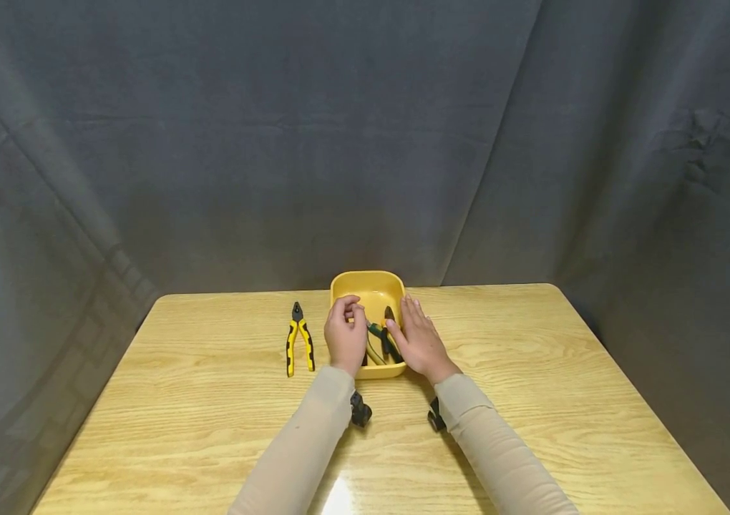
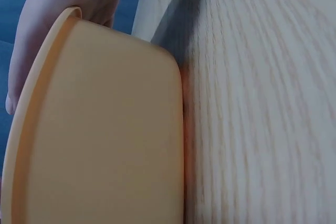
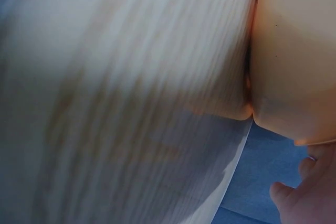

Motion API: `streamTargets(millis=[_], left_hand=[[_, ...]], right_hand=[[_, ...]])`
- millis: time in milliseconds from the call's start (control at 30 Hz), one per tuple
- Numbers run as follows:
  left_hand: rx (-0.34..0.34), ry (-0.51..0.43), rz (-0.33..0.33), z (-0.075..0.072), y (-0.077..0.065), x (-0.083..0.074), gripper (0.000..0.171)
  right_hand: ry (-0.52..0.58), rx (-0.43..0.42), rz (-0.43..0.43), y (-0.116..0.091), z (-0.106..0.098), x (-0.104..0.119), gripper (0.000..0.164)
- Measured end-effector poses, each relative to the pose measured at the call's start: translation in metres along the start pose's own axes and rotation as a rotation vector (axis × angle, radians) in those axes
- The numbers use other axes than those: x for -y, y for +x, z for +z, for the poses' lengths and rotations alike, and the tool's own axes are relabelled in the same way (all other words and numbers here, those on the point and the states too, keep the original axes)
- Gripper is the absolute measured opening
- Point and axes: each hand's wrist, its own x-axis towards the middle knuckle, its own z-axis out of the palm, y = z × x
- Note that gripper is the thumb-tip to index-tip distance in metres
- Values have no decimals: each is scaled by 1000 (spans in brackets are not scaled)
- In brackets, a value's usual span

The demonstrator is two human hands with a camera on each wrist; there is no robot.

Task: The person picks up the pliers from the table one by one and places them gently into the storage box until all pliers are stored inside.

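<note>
Sleeves nearest, both hands at the yellow tray (image 1: 365, 283) mid-bench (image 1: 532, 400).
Head view: left hand (image 1: 344, 335) curls on the rim, right hand (image 1: 418, 341) flat beside green-handled pliers (image 1: 383, 337) inside; yellow pliers (image 1: 298, 337) lie apart. Wrist views: smooth, light plastic wall (image 2: 105, 140); grip the stiff rim.

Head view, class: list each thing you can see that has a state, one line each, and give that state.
Yellow tub: upright on the table, holding tools.
Green-handled pliers: lying inside the tub.
Yellow-and-black pliers: flat on the table, left of the tub, untouched, handles slightly spread.
Left hand: fingers curled at the tub's left rim.
Right hand: fingers straight, resting at the tub's right side.
</note>
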Motion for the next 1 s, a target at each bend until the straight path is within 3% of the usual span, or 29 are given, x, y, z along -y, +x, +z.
streamTargets(millis=[433,800,1000], left_hand=[[-31,-151,-119,-11,1,-4,14],[18,-185,-241,-27,3,-12,14],[18,-227,-293,-35,6,-8,15]], right_hand=[[-14,-18,-16,1,4,-1,74],[0,-16,-26,-1,4,2,74],[10,-6,-24,-1,4,3,74]])
